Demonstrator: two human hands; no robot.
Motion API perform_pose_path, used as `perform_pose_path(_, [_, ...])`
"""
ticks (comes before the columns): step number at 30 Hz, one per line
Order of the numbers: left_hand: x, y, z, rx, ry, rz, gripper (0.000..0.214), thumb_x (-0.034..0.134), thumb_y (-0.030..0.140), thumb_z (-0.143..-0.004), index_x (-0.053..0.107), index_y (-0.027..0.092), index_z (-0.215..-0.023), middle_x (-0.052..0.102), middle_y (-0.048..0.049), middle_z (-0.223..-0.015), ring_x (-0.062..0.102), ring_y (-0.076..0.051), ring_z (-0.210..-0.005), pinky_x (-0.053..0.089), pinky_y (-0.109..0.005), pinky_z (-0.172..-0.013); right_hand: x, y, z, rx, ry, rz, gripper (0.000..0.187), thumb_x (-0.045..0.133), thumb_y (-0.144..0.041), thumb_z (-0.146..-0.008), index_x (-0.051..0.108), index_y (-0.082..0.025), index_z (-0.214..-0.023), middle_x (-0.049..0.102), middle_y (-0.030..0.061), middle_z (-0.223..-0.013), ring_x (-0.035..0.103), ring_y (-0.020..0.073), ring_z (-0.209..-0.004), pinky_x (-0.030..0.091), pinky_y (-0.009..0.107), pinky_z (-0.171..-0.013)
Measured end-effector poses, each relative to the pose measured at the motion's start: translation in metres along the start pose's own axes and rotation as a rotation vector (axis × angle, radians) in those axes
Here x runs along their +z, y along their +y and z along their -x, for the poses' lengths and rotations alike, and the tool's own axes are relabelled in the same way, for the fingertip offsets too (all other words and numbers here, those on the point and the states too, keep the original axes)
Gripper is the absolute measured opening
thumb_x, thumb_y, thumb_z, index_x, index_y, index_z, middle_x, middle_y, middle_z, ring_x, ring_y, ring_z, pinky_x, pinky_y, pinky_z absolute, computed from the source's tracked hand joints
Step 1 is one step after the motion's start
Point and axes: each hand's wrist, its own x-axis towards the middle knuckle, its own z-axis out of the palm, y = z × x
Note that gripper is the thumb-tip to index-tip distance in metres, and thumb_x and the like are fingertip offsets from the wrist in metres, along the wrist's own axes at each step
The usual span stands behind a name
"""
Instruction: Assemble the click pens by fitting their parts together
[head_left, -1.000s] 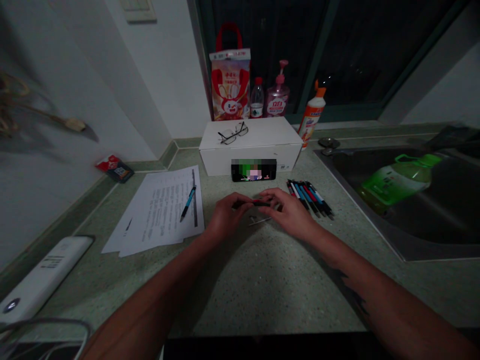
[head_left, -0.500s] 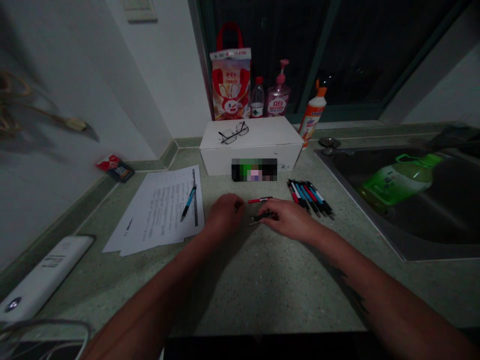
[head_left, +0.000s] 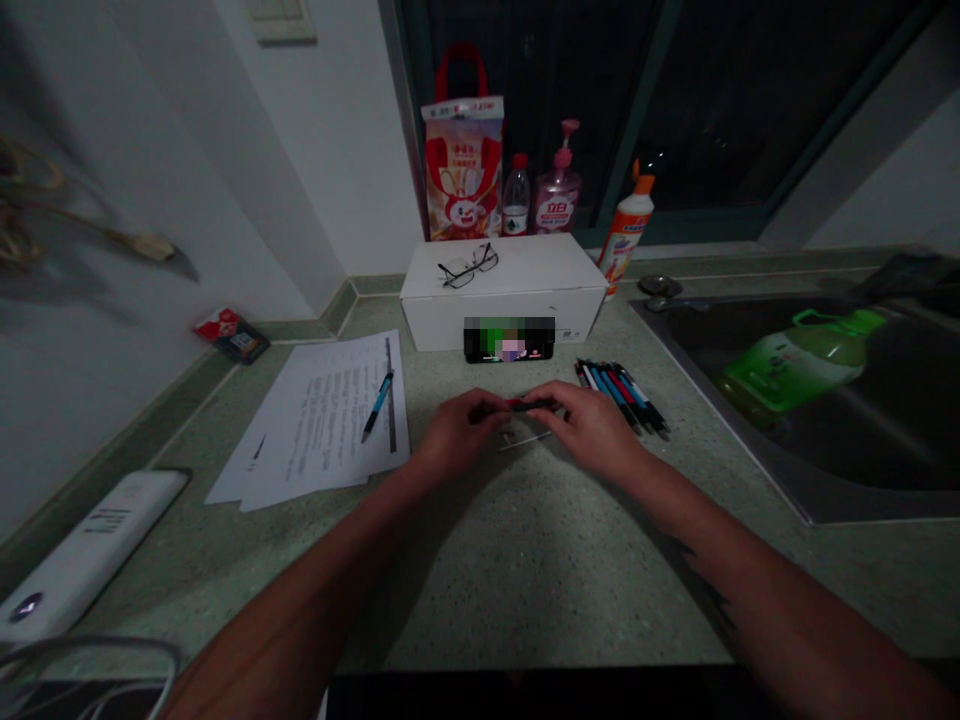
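The left hand and the right hand are pinching opposite ends of a red-and-black pen — partly hidden, it is lying crosswise between them, just above the counter, near the phone. Behind, a pink pump bottle is showing 立白 on its label. Print is covering the papers, reading too small to make out; a red bag is bearing blurred lettering.
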Motion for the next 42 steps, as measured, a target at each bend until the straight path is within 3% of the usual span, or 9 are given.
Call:
perform_pose_path(18, [0.0007, 0.0094, 0.0009, -0.058, 0.037, 0.079, 0.005, 0.073, 0.023, -0.080, 0.070, 0.019, -0.080, 0.078, -0.0047, -0.082, 0.071, -0.018, -0.076, 0.058, -0.033, -0.077, 0.0042, -0.0039, 0.0021, 0.037, 0.004, -0.044, 0.014, 0.065, -0.025, -0.094, 0.072, -0.026, -0.106, 0.079, 0.0025, -0.100, 0.073, 0.0202, -0.084, 0.053, 0.033, -0.076])
perform_pose_path(21, [0.0012, 0.0087, 0.0019, -0.036, 0.049, 0.078, 0.005, 0.072, 0.023, -0.080, 0.070, 0.019, -0.081, 0.078, -0.0048, -0.084, 0.071, -0.018, -0.076, 0.059, -0.034, -0.078, 0.0040, -0.0050, 0.0020, 0.047, -0.020, -0.048, 0.015, 0.060, -0.030, -0.098, 0.073, -0.024, -0.102, 0.079, 0.0020, -0.089, 0.072, 0.0189, -0.076, 0.052, 0.032, -0.071])
perform_pose_path(25, [0.0021, 0.0059, 0.0033, 0.000, 0.027, 0.035, 0.008, 0.072, 0.026, -0.081, 0.072, 0.019, -0.085, 0.079, -0.0056, -0.086, 0.072, -0.019, -0.078, 0.059, -0.034, -0.079, 0.0034, -0.0051, 0.0015, 0.079, -0.078, -0.043, 0.032, 0.047, -0.035, -0.104, 0.072, -0.023, -0.089, 0.074, 0.0009, -0.070, 0.068, 0.0175, -0.063, 0.049, 0.031, -0.066])
perform_pose_path(27, [0.0023, 0.0041, 0.0034, 0.009, 0.030, 0.023, 0.009, 0.070, 0.026, -0.082, 0.072, 0.019, -0.087, 0.079, -0.0059, -0.088, 0.072, -0.019, -0.080, 0.059, -0.034, -0.080, 0.0035, -0.0051, 0.0016, 0.083, -0.066, -0.049, 0.018, 0.056, -0.034, -0.099, 0.071, -0.024, -0.104, 0.076, 0.0010, -0.079, 0.070, 0.0182, -0.069, 0.049, 0.031, -0.067])
perform_pose_path(29, [0.0024, 0.0024, 0.0030, 0.016, 0.042, 0.025, 0.008, 0.070, 0.025, -0.083, 0.072, 0.019, -0.088, 0.079, -0.0057, -0.089, 0.072, -0.019, -0.081, 0.058, -0.034, -0.080, 0.0037, -0.0053, 0.0018, 0.080, -0.037, -0.050, 0.024, 0.067, -0.030, -0.092, 0.067, -0.025, -0.116, 0.078, 0.0020, -0.092, 0.071, 0.0198, -0.078, 0.050, 0.031, -0.070])
perform_pose_path(32, [0.0025, 0.0007, 0.0022, 0.022, 0.048, 0.048, 0.007, 0.071, 0.024, -0.083, 0.073, 0.019, -0.088, 0.079, -0.0055, -0.088, 0.072, -0.018, -0.080, 0.058, -0.034, -0.080, 0.0037, -0.0056, 0.0017, 0.076, -0.047, -0.050, 0.013, 0.061, -0.029, -0.095, 0.068, -0.023, -0.105, 0.077, 0.0039, -0.092, 0.071, 0.0206, -0.081, 0.049, 0.031, -0.070])
perform_pose_path(35, [0.0025, 0.0009, 0.0015, 0.022, 0.052, 0.052, 0.007, 0.070, 0.024, -0.083, 0.073, 0.019, -0.087, 0.079, -0.0058, -0.088, 0.072, -0.019, -0.081, 0.059, -0.035, -0.081, 0.0037, -0.0052, 0.0013, 0.080, -0.087, -0.039, 0.021, 0.051, -0.032, -0.101, 0.070, -0.023, -0.102, 0.076, 0.0041, -0.086, 0.070, 0.0201, -0.076, 0.049, 0.032, -0.070])
perform_pose_path(39, [0.0016, 0.0037, 0.0012, 0.013, 0.066, 0.022, 0.008, 0.069, 0.026, -0.083, 0.074, 0.020, -0.087, 0.079, -0.0063, -0.088, 0.072, -0.020, -0.083, 0.059, -0.036, -0.082, 0.0050, -0.0030, 0.0013, 0.072, -0.021, -0.039, 0.023, 0.066, -0.033, -0.093, 0.066, -0.025, -0.114, 0.077, 0.0042, -0.097, 0.070, 0.0207, -0.081, 0.049, 0.032, -0.071])
perform_pose_path(42, [0.0010, 0.0058, 0.0017, 0.015, 0.058, 0.011, 0.009, 0.069, 0.027, -0.084, 0.074, 0.020, -0.087, 0.079, -0.0058, -0.088, 0.072, -0.020, -0.082, 0.058, -0.036, -0.081, 0.0055, -0.0017, 0.0014, 0.056, -0.051, -0.013, 0.019, 0.053, -0.034, -0.101, 0.068, -0.023, -0.097, 0.075, 0.0035, -0.085, 0.069, 0.0199, -0.076, 0.047, 0.031, -0.068])
